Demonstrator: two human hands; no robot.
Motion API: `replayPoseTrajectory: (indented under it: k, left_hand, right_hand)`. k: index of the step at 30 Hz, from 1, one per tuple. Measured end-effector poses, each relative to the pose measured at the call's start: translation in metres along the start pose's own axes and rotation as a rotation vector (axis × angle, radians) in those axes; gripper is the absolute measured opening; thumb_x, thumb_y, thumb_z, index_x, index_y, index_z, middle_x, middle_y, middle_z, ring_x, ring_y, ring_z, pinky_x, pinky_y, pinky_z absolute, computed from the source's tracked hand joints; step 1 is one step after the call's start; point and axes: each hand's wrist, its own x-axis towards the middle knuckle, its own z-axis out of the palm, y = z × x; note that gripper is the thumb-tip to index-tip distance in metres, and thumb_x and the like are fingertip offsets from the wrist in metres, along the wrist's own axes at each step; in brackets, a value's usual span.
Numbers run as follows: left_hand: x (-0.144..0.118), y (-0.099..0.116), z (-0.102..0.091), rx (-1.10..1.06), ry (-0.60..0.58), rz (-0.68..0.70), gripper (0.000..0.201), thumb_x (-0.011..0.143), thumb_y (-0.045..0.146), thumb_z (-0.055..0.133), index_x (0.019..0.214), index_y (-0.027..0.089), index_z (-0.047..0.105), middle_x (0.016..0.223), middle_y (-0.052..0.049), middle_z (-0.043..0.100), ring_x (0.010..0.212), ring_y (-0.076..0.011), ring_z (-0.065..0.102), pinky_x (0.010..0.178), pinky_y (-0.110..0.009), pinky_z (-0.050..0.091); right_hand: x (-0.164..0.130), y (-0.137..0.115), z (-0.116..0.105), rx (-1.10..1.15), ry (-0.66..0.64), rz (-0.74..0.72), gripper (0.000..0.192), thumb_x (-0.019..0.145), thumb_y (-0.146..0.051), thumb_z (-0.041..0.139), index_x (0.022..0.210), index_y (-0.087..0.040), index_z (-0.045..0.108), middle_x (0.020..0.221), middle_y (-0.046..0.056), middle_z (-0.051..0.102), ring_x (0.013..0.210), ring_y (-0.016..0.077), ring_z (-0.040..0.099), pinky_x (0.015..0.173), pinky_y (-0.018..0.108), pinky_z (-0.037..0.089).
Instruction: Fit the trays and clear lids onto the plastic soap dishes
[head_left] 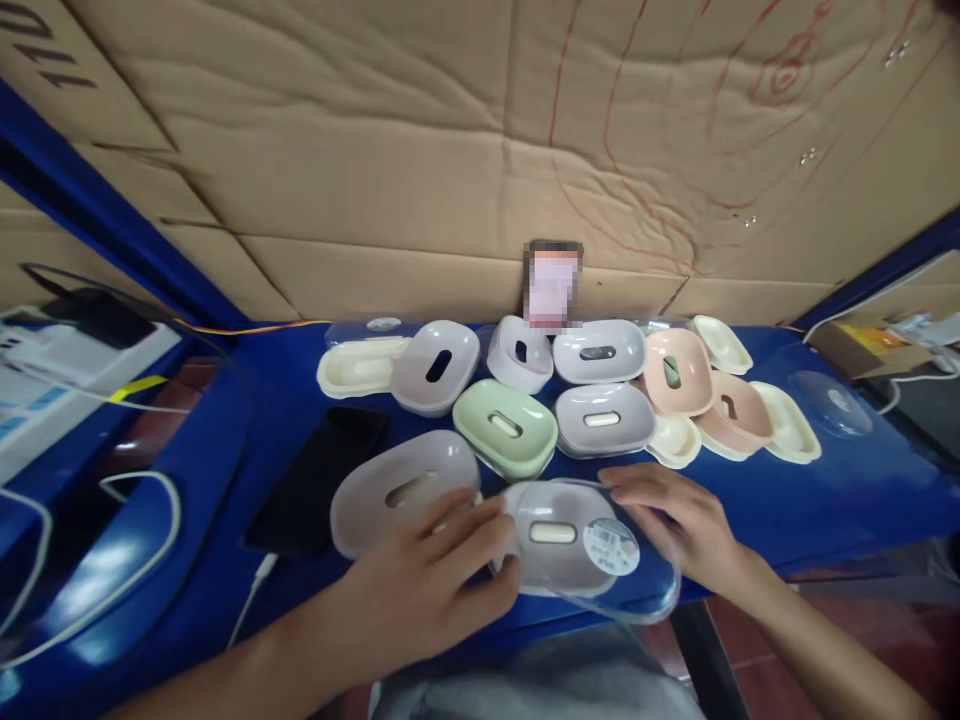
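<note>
Just in front of me, a pale grey-purple soap dish (532,568) with a cream insert showing through its slot lies under a clear plastic lid (654,590). The lid bears a round printed sticker and sits askew, reaching past the dish's right end. My left hand (450,580) is closed at the left end of the dish, its thumb and fingers curled there; the exact contact is partly hidden. With fingers bent over the lid's right side, my right hand (679,515) grips its edge. Another grey-purple soap dish (367,500) stands beside my left fingers, partly covered by them.
Behind are several soap dishes, including a green one (480,408) and a peach one (694,365), plus cream trays (795,430). A black phone (322,475) lies left on the blue table (750,520). Cardboard (375,180) stands behind; a white cable (176,500) loops at left.
</note>
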Motion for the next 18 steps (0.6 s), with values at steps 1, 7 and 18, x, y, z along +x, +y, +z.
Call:
replayPoseTrajectory:
  k: [1,7,18]
  left_hand:
    - [0.000,-0.001,-0.001,-0.002,-0.012,-0.009,0.021,0.101,0.019,0.070,0.121,0.023,0.071,0.127,-0.007,0.072,0.128,-0.0259,0.065,0.114,-0.046,0.051]
    - [-0.001,-0.004,-0.001,-0.034,-0.173,0.057,0.046,0.104,0.014,0.063,0.149,0.024,0.062,0.155,-0.011,0.063,0.142,-0.0288,0.061,0.113,-0.045,0.057]
    - [-0.011,0.003,0.010,0.001,-0.089,-0.031,0.043,0.107,0.019,0.057,0.150,0.014,0.058,0.151,-0.024,0.062,0.133,-0.0350,0.068,0.093,-0.042,0.067]
  right_hand:
    - [-0.003,0.000,0.000,-0.006,-0.050,-0.009,0.040,0.100,-0.004,0.059,0.131,-0.027,0.068,0.124,0.006,0.080,0.117,0.0197,0.077,0.094,0.035,0.067]
    - [0.004,-0.012,-0.025,-0.210,-0.438,0.042,0.066,0.102,-0.002,0.053,0.160,-0.034,0.052,0.165,0.006,0.054,0.156,0.0237,0.047,0.121,0.050,0.053]
    - [-0.002,-0.044,-0.020,-0.263,-0.578,0.005,0.075,0.103,-0.032,0.070,0.170,-0.029,0.037,0.178,0.007,0.031,0.167,0.0284,0.022,0.125,0.048,0.048]
